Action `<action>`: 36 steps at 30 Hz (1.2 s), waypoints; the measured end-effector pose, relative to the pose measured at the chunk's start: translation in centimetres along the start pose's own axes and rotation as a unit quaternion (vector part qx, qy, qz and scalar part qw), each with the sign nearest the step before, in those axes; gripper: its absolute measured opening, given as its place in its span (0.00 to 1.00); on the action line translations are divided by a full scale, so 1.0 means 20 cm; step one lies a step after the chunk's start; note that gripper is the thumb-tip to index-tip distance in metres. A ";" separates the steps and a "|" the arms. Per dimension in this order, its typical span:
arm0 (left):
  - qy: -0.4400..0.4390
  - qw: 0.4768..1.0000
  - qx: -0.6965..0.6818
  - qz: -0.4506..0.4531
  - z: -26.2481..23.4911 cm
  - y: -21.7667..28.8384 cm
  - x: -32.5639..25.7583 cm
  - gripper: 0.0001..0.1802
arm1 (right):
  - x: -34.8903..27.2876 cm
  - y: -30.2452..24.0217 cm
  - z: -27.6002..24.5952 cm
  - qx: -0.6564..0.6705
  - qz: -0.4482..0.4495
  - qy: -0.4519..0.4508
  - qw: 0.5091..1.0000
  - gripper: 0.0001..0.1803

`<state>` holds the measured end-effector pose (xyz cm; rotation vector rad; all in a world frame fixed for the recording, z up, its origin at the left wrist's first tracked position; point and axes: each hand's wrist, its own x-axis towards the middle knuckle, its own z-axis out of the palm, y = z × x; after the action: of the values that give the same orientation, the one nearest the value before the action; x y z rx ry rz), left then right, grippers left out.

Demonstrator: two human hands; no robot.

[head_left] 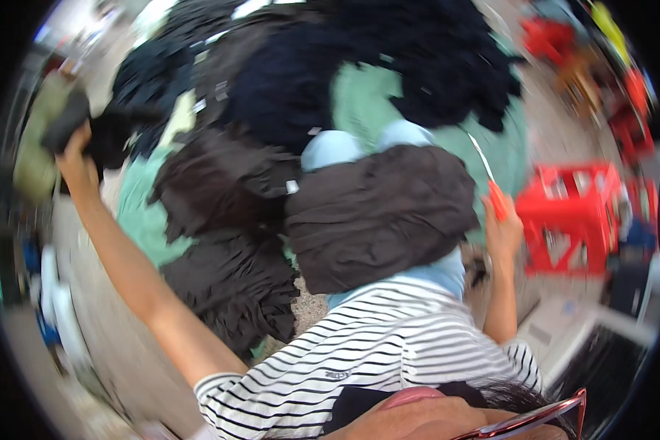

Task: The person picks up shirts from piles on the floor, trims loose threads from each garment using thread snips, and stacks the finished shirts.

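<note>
My left hand is stretched far out to the left, its fingers closed on a bunched piece of dark cloth; motion smears it. Beside my right knee, my right hand grips a tool with an orange handle and a long, thin, pale blade; its exact kind is unclear. Across my lap lies a folded dark brown garment with a small white tag at its left edge. My right hand is just right of this garment, apart from it.
Dark garment piles spread over a green sheet ahead, with more brown garments left of my lap. A red plastic stool stands close by on the right. Far left is an olive bundle.
</note>
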<state>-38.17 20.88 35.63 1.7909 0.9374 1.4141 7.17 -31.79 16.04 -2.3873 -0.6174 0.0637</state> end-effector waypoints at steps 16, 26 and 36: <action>-0.375 0.891 0.205 0.150 1.52 -0.07 -1.70 0.28 | 0.08 0.47 0.11 0.077 0.192 -0.029 0.978 0.23; -0.363 0.881 0.181 0.243 1.50 0.17 -1.98 0.23 | 0.43 0.66 0.45 0.333 0.230 -0.151 0.902 0.24; -0.389 0.878 0.226 0.164 1.60 0.27 -2.10 0.53 | 0.53 0.34 -0.10 0.333 -0.022 0.087 0.939 0.21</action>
<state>-12.80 -19.76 12.65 2.6613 0.5526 0.5115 19.81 -32.78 14.56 -1.6991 -0.4667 0.0334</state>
